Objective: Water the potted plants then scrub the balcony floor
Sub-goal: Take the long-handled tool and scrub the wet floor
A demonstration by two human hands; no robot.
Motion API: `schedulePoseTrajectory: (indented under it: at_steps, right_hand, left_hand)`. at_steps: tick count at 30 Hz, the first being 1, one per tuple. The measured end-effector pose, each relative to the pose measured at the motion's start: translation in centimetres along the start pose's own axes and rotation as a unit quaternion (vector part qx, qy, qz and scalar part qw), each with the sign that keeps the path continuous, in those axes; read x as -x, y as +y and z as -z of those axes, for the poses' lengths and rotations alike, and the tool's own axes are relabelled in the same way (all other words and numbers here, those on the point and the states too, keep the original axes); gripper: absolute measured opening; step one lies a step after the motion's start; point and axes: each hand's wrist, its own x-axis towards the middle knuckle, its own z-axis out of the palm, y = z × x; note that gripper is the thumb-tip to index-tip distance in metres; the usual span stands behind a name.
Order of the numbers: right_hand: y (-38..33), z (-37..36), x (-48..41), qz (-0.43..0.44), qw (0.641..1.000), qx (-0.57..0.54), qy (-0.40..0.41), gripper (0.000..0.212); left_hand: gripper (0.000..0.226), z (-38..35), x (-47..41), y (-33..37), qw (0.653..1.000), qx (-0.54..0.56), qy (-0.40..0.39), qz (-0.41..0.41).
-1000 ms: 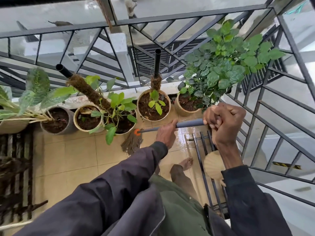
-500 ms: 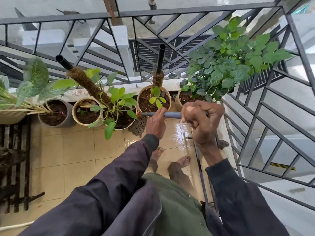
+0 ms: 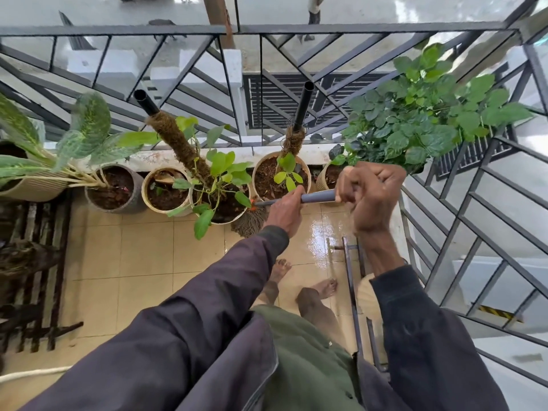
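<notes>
I hold a mop by its grey handle [image 3: 318, 197]. My left hand [image 3: 284, 213] grips the shaft low down, near the orange collar. My right hand [image 3: 370, 192] grips the upper end. The brown stringy mop head [image 3: 250, 222] lies on the wet cream tiles [image 3: 318, 232], right against the pots. Several potted plants stand in a row along the railing: a pot with a leaning moss pole [image 3: 221, 204], a pot with an upright pole [image 3: 280, 176], and a bushy green plant [image 3: 421, 114] at the right.
A black metal railing [image 3: 267, 29] bounds the balcony ahead and to the right. A dark slatted bench [image 3: 32, 262] sits at the left. A metal rack [image 3: 354, 280] stands by my bare feet [image 3: 323, 287]. A white cord [image 3: 32, 373] lies at the lower left.
Both hands have pushed the mop forward and left, so the mop head has slid up against the pots. The view has tilted slightly.
</notes>
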Motion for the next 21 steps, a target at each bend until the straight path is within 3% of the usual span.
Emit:
schedulePoseTrajectory:
  at_steps: [6, 12, 16, 21]
  right_hand:
    - [-0.3, 0.8, -0.8, -0.033, 0.998, -0.047, -0.025, 0.045]
    - [1.3, 0.4, 0.5, -0.086, 0.994, -0.033, -0.052, 0.048]
    - [1.6, -0.4, 2.6, -0.077, 0.993, -0.040, -0.079, 0.047]
    - [0.0, 0.5, 1.5, -0.028, 0.999, -0.016, -0.044, 0.047]
  left_hand:
    - [0.014, -0.2, 1.5, 0.0, 1.000, -0.020, -0.023, 0.005]
    - [0.027, -0.9, 6.1, -2.3, 0.996, -0.039, -0.048, 0.065]
    - [0.024, -1.2, 8.5, -3.4, 0.998, -0.032, -0.020, 0.057]
    - [0.025, -1.2, 5.9, -1.4, 1.000, 0.001, -0.006, 0.017]
